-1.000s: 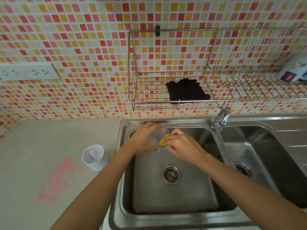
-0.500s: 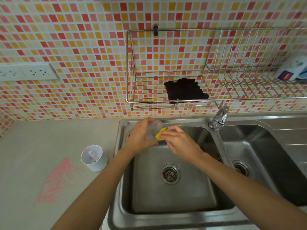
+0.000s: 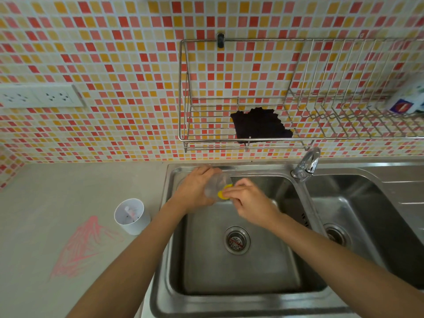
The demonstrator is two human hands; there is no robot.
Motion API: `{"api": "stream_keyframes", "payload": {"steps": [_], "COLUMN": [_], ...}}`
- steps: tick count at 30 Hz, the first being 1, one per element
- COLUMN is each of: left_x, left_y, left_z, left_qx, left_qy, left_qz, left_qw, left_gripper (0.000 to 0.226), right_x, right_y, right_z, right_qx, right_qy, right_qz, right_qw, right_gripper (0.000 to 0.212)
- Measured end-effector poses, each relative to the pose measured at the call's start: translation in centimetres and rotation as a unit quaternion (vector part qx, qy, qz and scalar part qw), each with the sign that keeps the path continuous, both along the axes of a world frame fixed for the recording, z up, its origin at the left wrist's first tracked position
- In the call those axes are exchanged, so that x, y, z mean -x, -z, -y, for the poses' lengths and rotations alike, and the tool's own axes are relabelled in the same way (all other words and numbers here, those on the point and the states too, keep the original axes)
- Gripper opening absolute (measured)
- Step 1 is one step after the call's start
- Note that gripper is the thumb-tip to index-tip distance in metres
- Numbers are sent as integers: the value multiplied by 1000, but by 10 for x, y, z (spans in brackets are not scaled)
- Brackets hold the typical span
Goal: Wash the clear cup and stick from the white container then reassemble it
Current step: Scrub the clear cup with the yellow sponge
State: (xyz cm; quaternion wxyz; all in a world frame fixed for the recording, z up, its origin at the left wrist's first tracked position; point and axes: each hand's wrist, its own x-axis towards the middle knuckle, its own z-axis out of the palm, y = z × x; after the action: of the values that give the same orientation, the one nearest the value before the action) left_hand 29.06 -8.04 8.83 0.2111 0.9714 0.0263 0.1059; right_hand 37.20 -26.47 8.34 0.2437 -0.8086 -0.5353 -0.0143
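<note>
My left hand [image 3: 195,189] grips the clear cup [image 3: 216,184] over the back of the left sink basin [image 3: 241,267], with the cup's mouth turned to the right. My right hand [image 3: 250,200] pinches a yellow sponge [image 3: 223,193] and presses it into the cup's mouth. The white container [image 3: 133,216] stands upright on the counter left of the sink. A pale stick [image 3: 129,211] lies inside it.
The faucet [image 3: 306,165] rises between the two basins, with no water visible. A second basin [image 3: 358,221] lies to the right. A wire rack [image 3: 298,125] on the tiled wall holds a dark cloth [image 3: 259,125]. Pink scribbles [image 3: 82,246] mark the counter.
Both hands with the cup and sponge have shifted slightly toward the back of the basin. The sponge stays at the cup's mouth. The white container has not moved.
</note>
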Motion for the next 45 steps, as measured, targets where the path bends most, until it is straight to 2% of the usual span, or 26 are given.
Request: {"api": "stream_keyframes", "payload": {"steps": [2, 4, 6, 8, 10, 12, 14, 16, 18, 21, 24, 30, 33, 36, 38, 42, 43, 45], "left_x": [1, 1, -1, -3, -5, -6, -6, -5, -5, -5, -3, 0, 1, 1, -1, -3, -3, -2], "left_y": [2, 2, 1, -1, -4, -7, -8, -6, -3, -4, -6, -4, 2, 7, 8, 5, 4, 4], "left_z": [0, 2, 5, 7, 7, 7, 6, 6, 7, 7, 4, 8, 13, 14, 11, 5, 4, 5], "left_qx": [-6, -9, -9, 3, 10, 16, 6, -2, 5, 15, 49, 124, 128, 139, 130, 52, 33, 24], "left_qy": [3, 11, 20, 28, 24, 19, 22, 24, 22, 24, 28, 9, -11, -41, -54, -39, -35, -31], "left_qz": [-18, -30, -41, -47, -38, -29, -32, -45, -57, -61, -60, -66, -42, -7, 22, 34, 23, -13], "left_qw": [1000, 999, 999, 999, 999, 999, 999, 999, 998, 998, 997, 990, 991, 989, 990, 997, 999, 999], "left_gripper": [82, 83, 83, 84, 83, 80, 79, 80, 84, 87, 88, 93, 101, 93, 90, 86, 85, 83], "right_x": [3, 0, -7, -10, -10, -4, 2, 0, -6, -15, -14, -8, -6, -6, -2, 3, 1, -6], "right_y": [3, 4, 6, 5, 5, 4, 5, 7, 3, 4, 2, 0, 0, 1, 1, -1, -3, -7], "right_z": [-3, -3, -1, 0, 1, 1, 0, -1, 0, 5, 10, 15, 12, 8, 4, -6, -7, -6], "right_qx": [12, 26, 36, 42, 25, 7, 19, 40, 43, 37, 16, -21, -44, -63, -69, -12, 13, 45], "right_qy": [44, 33, 0, -7, -2, 15, 41, 40, 18, -26, -57, -41, -28, -3, 21, 18, 3, -36], "right_qz": [-128, -114, 9, 125, 172, 132, -13, -76, -57, 101, 134, 120, 115, 98, 70, -68, -48, 54], "right_qw": [991, 993, 999, 991, 985, 991, 999, 996, 997, 994, 989, 992, 992, 993, 995, 997, 999, 997], "right_gripper": [27, 28, 34, 35, 34, 38, 34, 28, 30, 40, 33, 42, 44, 43, 41, 32, 31, 36]}}
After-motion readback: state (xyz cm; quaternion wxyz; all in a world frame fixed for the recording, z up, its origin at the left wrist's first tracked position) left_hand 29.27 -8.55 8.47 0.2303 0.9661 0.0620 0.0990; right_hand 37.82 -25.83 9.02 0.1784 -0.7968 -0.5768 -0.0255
